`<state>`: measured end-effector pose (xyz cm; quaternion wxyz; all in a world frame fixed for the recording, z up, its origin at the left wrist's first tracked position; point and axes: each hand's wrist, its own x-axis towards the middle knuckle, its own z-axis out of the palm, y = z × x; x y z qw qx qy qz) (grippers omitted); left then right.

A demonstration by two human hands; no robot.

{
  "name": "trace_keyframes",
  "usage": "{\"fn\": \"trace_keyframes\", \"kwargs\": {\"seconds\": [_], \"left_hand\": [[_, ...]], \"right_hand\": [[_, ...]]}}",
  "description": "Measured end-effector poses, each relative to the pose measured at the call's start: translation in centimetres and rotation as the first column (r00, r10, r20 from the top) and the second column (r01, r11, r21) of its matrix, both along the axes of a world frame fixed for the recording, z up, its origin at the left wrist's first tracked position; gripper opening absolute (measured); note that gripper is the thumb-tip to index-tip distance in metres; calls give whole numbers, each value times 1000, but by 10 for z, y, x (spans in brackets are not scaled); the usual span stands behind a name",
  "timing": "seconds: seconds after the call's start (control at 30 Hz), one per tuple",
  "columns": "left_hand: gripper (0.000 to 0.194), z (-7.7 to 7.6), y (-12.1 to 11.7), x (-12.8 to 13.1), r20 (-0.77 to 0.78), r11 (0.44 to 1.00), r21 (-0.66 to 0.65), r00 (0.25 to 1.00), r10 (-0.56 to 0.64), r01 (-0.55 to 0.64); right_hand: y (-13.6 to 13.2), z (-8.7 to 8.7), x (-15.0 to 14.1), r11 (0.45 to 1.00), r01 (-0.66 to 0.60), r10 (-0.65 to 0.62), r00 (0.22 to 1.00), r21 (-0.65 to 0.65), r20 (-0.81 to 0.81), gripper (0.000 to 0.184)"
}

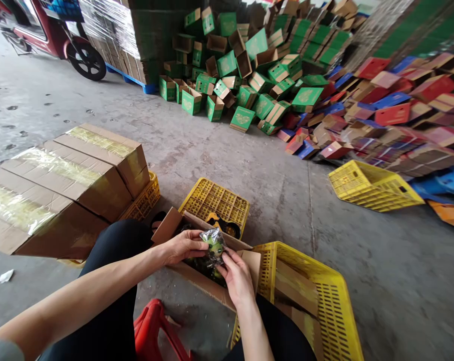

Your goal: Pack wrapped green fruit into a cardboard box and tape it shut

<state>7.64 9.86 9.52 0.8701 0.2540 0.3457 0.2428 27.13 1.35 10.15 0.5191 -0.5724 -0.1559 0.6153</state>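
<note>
Starting on the left, there's a row of taped cartons (72, 170). Then the left hand (185, 246), fingers mostly closed, pinching one edge of a clear plastic bag (214, 242) with something green inside. Bag's right above an open cardboard box (167, 225). Right hand (235, 275) is half-curled, gripping the bag's other side. Right of that, a yellow crate (337, 306) holding cardboard.

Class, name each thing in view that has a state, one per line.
Left hand: gripping the clear bag
Right hand: gripping it too
Clear bag: held, something green inside
Cardboard box: open, things inside
Three cartons: taped shut
Nearest yellow crate: open-topped, cardboard inside
Green boxes: heaped, many open
Scooter: standing upright
</note>
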Motion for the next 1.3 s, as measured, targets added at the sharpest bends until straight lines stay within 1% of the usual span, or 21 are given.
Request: {"fn": "trace_keyframes", "kwargs": {"seconds": [0.1,0.17,0.27,0.3,0.37,0.43,0.5,0.6,0.7,0.8,0.93,1.03,1.13,1.2,1.3], "left_hand": [[55,-2,0,-1,-8,999,54,1000,-4,5],[59,-4,0,0,-13,997,72,1000,-8,8],[71,-8,-1,1,-18,998,55,1000,13,-12],[72,-10,-1,2,-21,999,48,999,24,-23],[67,-11,-3,3,-11,999,49,1000,19,-19],[60,-11,-4,4,21,997,68,1000,-23,21],[59,-8,-5,5,48,994,91,996,-71,67],[61,-3,-5,4,56,987,128,993,-102,95],[63,2,-4,3,31,975,187,992,-126,118],[65,7,-3,3,-15,947,276,986,-166,163],[69,13,-2,3,-63,897,376,972,-227,233],[70,14,-1,3,-106,864,447,972,-209,234],[70,13,0,3,-173,861,447,968,-184,244],[69,15,3,3,-208,846,478,966,-152,236],[64,19,6,2,-206,782,570,965,-164,254]], "right_hand": [[1,-3,2,993,-87,75,985,76,155,48],[2,-6,2,988,-125,98,962,90,255,47],[1,-14,2,991,-110,78,938,78,338,43],[1,-16,2,992,-98,66,935,76,348,41],[0,-19,1,994,-71,37,933,82,357,39],[0,-20,0,994,-52,15,937,96,350,37],[0,-18,-1,993,-50,10,943,111,332,36],[2,-13,-2,989,-85,43,949,123,313,37],[5,-7,-1,981,-127,72,941,145,330,44],[7,-2,1,982,-120,62,936,148,347,52],[7,-2,4,984,-130,85,942,118,326,47],[7,-1,3,991,-48,15,966,124,257,40],[8,3,2,992,6,-32,978,125,204,36],[9,6,4,989,16,-50,972,147,230,37],[9,7,10,980,-13,-48,952,198,303,49]]}}
